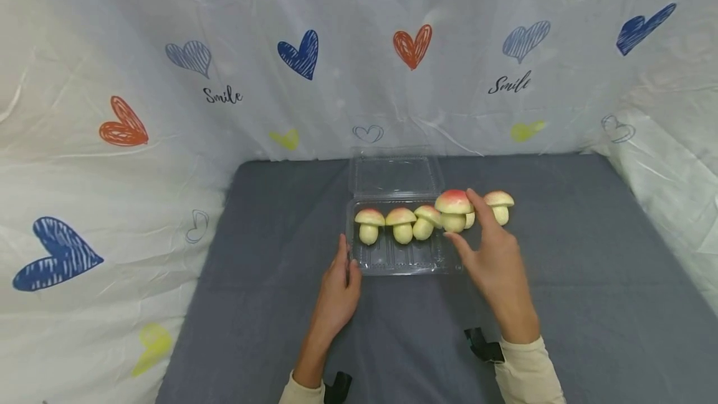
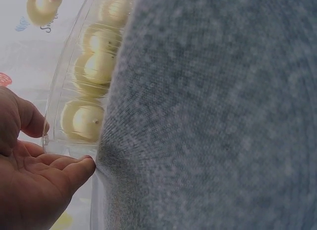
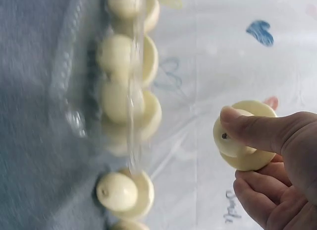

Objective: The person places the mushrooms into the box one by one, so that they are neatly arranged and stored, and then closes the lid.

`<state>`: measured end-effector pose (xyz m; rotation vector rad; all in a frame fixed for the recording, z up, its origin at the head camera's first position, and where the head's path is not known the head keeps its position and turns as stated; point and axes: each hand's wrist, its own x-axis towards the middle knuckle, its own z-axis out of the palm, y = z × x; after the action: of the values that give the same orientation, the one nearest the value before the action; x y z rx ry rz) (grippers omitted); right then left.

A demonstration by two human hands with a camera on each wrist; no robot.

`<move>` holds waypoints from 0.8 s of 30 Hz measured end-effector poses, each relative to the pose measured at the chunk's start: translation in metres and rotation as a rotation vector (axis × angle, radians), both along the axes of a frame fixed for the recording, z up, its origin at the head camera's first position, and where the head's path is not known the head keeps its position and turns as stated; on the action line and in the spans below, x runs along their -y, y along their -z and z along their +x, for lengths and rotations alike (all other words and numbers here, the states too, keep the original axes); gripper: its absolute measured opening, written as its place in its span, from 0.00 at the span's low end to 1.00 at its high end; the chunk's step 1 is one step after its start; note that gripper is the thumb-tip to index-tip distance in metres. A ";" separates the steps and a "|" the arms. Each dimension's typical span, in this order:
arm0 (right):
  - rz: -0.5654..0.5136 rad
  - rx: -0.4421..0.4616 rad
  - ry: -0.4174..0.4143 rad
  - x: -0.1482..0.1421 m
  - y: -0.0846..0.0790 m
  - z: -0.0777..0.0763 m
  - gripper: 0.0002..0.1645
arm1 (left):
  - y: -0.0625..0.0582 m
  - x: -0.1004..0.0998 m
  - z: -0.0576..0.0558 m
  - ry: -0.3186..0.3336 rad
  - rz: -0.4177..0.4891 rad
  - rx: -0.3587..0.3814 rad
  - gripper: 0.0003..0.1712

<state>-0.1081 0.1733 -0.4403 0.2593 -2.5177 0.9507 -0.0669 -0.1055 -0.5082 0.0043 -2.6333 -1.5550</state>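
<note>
A toy mushroom (image 1: 453, 203) with a red-flushed cap is pinched between the thumb and fingers of my right hand (image 1: 499, 260), raised over the right end of a clear plastic container (image 1: 404, 264). In the right wrist view the thumb presses the stem of this mushroom (image 3: 237, 153). Three more mushrooms (image 1: 401, 226) stand side by side in the container, its lid (image 1: 395, 176) folded back. My left hand (image 1: 336, 298) holds the container's near-left corner; in the left wrist view the thumb (image 2: 33, 122) meets the rim, and the fingertips (image 2: 84, 166) lie lower, at the cloth.
Just right of the container stands another mushroom (image 1: 470, 221), mostly hidden behind the held one, and one more mushroom (image 1: 499, 204) beside it. Grey cloth (image 1: 269, 235) covers the table. A white curtain (image 1: 348, 98) printed with hearts hangs along the back and sides.
</note>
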 end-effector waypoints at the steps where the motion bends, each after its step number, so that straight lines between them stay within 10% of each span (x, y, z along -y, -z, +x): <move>1: 0.002 0.005 -0.011 0.003 0.001 0.000 0.54 | 0.000 0.000 0.000 0.001 0.002 -0.001 0.37; 24: 0.120 0.101 -0.265 0.062 0.019 0.000 0.56 | 0.000 0.001 -0.001 0.007 -0.006 0.022 0.37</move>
<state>-0.1084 0.1111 -0.4593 0.6091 -2.6838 0.9313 -0.0677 -0.1068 -0.5083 0.0118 -2.6572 -1.5581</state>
